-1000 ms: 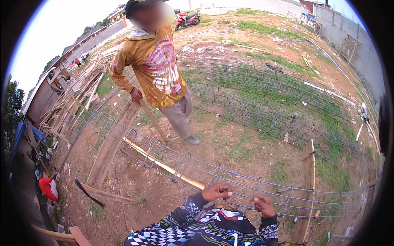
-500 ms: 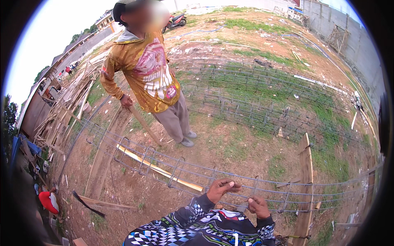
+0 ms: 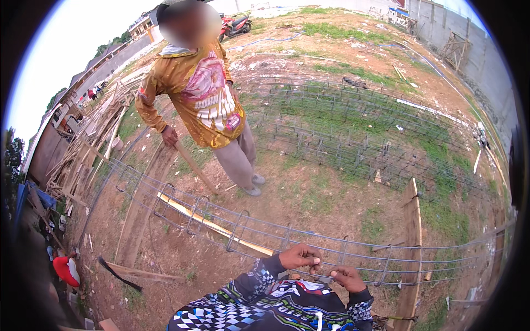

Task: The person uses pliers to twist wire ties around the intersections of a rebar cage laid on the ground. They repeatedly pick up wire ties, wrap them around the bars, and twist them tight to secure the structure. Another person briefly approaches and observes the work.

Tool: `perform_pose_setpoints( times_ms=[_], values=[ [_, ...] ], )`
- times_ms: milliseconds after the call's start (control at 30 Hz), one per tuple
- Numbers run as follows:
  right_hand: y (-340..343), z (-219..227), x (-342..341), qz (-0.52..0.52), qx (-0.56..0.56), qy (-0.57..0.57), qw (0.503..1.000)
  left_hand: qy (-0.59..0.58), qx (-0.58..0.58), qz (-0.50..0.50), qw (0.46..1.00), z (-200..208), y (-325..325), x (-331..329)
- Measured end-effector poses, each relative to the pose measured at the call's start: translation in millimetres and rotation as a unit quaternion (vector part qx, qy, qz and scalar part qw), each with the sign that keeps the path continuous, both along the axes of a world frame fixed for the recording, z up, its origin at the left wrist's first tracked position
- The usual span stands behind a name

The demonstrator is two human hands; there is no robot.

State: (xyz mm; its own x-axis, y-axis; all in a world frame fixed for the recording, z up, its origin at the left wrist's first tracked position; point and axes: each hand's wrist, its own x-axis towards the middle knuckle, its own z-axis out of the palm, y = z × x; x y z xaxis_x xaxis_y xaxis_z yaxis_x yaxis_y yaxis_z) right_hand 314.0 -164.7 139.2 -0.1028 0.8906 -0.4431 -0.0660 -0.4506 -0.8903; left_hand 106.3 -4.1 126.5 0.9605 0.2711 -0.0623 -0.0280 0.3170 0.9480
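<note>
A long rebar cage (image 3: 238, 225) of thin lengthwise bars and square stirrups runs across in front of me. My left hand (image 3: 301, 257) is over its near bars, thumb and fingers pinched together and pointing right. Close to its right, my right hand (image 3: 349, 277) is at the near bar, also closed in a pinch. Whatever is between the fingertips of either hand is too small to make out. A stirrup (image 3: 343, 251) rises just beyond the hands.
A person in a yellow-brown shirt (image 3: 193, 94) stands beyond the cage, one hand on a wooden stick (image 3: 196, 170). More rebar cages (image 3: 342, 143) lie on the grass. Upright boards (image 3: 411, 237) cross under the cage at right. Piled timber (image 3: 91, 151) lies at left.
My left hand has dipped a little, its fingers curling down closer to my right hand. My right hand has shifted slightly down. The other person has leaned a bit to the right.
</note>
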Motion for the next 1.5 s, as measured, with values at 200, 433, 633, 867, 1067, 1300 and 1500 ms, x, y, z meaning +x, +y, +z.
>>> perform_pose_setpoints(
  times_ms=[200, 433, 633, 867, 1067, 1300, 1500],
  values=[
    [2.4, 11.3, 1.0, 0.014, 0.011, -0.052, 0.998, -0.017, -0.079, 0.168, 0.982, -4.9, -8.9, 10.9],
    [5.0, 27.3, -29.4, 0.089, -0.017, 0.114, 0.989, -0.062, -0.199, 0.265, 0.942, -25.9, -20.8, 27.5],
    [1.0, 7.4, -25.3, 0.019, -0.041, 0.24, 0.97, -0.097, -0.259, 0.323, 0.905, -3.6, -29.6, 40.5],
    [2.7, 8.2, -22.8, 0.094, -0.013, 0.115, 0.989, 0.026, -0.042, 0.046, 0.998, 2.3, 1.9, 14.0],
    [3.3, 6.9, -23.1, 0.086, -0.023, 0.116, 0.989, -0.03, -0.118, 0.027, 0.992, 1.5, 4.4, 7.0],
    [2.4, -10.9, -25.8, -0.018, 0.0, 0.296, 0.955, -0.168, -0.278, 0.249, 0.912, 3.3, -21.9, 28.9],
    [4.5, -13.9, -30.7, -0.034, 0.011, 0.287, 0.957, -0.166, -0.312, 0.264, 0.897, 9.0, -20.6, 28.5]
  ],
)
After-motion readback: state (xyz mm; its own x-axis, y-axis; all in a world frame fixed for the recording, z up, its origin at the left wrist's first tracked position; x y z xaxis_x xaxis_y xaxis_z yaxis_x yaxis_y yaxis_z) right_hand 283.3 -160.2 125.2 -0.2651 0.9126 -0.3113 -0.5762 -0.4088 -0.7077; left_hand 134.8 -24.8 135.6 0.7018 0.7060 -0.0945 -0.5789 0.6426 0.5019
